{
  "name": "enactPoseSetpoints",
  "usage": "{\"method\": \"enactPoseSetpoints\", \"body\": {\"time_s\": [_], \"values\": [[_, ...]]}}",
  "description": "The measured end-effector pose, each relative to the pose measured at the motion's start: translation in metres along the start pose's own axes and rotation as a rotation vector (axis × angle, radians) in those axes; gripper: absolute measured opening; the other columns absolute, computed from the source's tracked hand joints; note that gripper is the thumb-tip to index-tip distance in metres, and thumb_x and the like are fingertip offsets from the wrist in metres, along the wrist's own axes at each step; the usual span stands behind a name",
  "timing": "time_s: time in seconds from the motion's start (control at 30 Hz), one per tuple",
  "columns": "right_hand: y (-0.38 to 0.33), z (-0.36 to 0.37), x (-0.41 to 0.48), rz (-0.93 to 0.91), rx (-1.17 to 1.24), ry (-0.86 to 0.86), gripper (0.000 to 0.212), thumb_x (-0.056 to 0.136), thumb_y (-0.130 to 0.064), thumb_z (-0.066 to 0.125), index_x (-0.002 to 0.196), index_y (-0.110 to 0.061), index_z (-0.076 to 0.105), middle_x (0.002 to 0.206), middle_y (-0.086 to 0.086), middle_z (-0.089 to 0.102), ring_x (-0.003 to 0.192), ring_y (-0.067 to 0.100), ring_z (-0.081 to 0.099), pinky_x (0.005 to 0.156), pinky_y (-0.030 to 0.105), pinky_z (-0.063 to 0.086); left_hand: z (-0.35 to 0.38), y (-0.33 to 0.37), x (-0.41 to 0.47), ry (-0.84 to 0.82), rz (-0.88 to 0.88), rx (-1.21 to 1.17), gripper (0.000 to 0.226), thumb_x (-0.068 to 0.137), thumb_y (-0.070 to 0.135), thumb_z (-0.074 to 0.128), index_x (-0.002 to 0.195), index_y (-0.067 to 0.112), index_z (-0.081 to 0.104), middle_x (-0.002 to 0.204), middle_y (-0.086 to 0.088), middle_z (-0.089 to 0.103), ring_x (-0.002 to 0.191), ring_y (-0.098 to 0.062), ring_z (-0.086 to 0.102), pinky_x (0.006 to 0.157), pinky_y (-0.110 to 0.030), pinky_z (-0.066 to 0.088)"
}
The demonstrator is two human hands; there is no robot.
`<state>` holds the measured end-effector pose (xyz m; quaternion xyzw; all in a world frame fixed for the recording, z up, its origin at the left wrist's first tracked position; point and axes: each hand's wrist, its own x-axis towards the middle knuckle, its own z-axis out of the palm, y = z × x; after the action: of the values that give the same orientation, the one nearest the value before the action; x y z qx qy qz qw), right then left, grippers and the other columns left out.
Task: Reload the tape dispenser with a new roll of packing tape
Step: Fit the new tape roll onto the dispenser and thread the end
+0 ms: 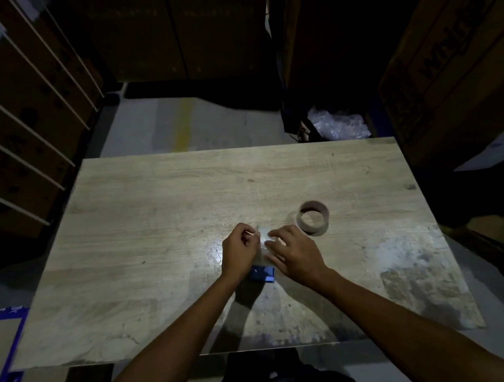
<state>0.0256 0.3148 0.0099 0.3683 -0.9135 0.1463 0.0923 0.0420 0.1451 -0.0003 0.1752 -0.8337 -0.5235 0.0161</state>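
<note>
While the tape dispenser (pixel 263 274) stands on the worktop (pixel 156 196) at mid-width, nearer the near edge than the far one, both hands work directly over it.

1. The left hand (pixel 239 249) is curled. Its thumb and forefinger are closed in a pinch on a thin pale strip (pixel 258 233) (judged to be a free tape end, though blur prevents confirmation).
2. Only the blue near end of the dispenser shows between the wrists. The hands cover the rest.
3. The right hand (pixel 294 254) lies palm down with its fingers straight and spread. The fingertips rest on a shiny patch (pixel 265 239) between the hands, and the hand grips nothing. Whether that patch is a clear roll cannot be told.
4. A tape ring (pixel 313 216) lies flat with its hole upward, to the right and toward the far edge, just beyond the right hand and apart from it. Its wall looks thin, so it may be a spent core.

The right hand is the nearer to the ring. The strip runs away from the dispenser toward the far edge, so drawing it that way is the likely next action.
</note>
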Motion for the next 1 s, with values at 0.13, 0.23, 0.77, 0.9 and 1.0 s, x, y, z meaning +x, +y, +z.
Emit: {"method": "enactPoseSetpoints", "body": {"time_s": [0.13, 0.23, 0.77, 0.9, 1.0], "values": [[-0.004, 0.002, 0.006, -0.032, -0.015, -0.02, 0.022, 0.078, -0.02, 0.075, 0.097, -0.012, 0.069, 0.11, 0.012, 0.069, 0.1, 0.028, 0.064, 0.068, 0.032, 0.054, -0.003, 0.003, 0.007, -0.031, -0.059, -0.026, 0.011, 0.091, 0.021, 0.066, 0.09, 0.01, 0.066, 0.082, -0.006, 0.069, 0.078, -0.019, 0.066, 0.072, -0.036, 0.054], [-0.006, 0.002, 0.011, 0.038, 0.019, -0.083, 0.03, 0.074, -0.019, 0.08, 0.101, -0.013, 0.067, 0.113, 0.011, 0.069, 0.101, 0.027, 0.065, 0.071, 0.032, 0.056, -0.005, 0.009, 0.014, -0.06, -0.111, -0.037, 0.013, 0.091, 0.024, 0.067, 0.09, 0.011, 0.066, 0.086, -0.003, 0.07, 0.081, -0.016, 0.066, 0.073, -0.032, 0.054], [0.005, 0.006, 0.044, 0.518, 0.362, -0.076, 0.018, 0.094, -0.029, 0.056, 0.09, -0.015, 0.067, 0.087, 0.0, 0.068, 0.077, 0.015, 0.062, 0.071, 0.035, 0.054, -0.004, -0.016, 0.022, -0.156, -0.498, -0.061, 0.054, 0.098, 0.056, 0.039, 0.093, 0.008, 0.064, 0.097, -0.015, 0.07, 0.089, -0.03, 0.066, 0.087, -0.045, 0.055], [0.013, 0.003, 0.044, 0.492, 0.45, -0.106, 0.021, 0.088, -0.035, 0.065, 0.089, -0.015, 0.072, 0.087, 0.0, 0.071, 0.076, 0.011, 0.064, 0.07, 0.033, 0.057, -0.001, -0.011, 0.017, -0.29, -0.546, -0.208, 0.057, 0.091, 0.069, 0.037, 0.095, 0.02, 0.066, 0.1, -0.011, 0.073, 0.092, -0.03, 0.069, 0.087, -0.046, 0.055], [0.016, 0.001, 0.045, 0.453, 0.458, -0.115, 0.012, 0.089, -0.023, 0.066, 0.09, -0.013, 0.072, 0.091, 0.002, 0.072, 0.08, 0.014, 0.064, 0.074, 0.035, 0.055, 0.004, -0.008, 0.012, -0.353, -0.509, -0.36, 0.051, 0.09, 0.068, 0.044, 0.106, 0.023, 0.063, 0.107, -0.011, 0.071, 0.095, -0.027, 0.07, 0.084, -0.044, 0.057]]}}
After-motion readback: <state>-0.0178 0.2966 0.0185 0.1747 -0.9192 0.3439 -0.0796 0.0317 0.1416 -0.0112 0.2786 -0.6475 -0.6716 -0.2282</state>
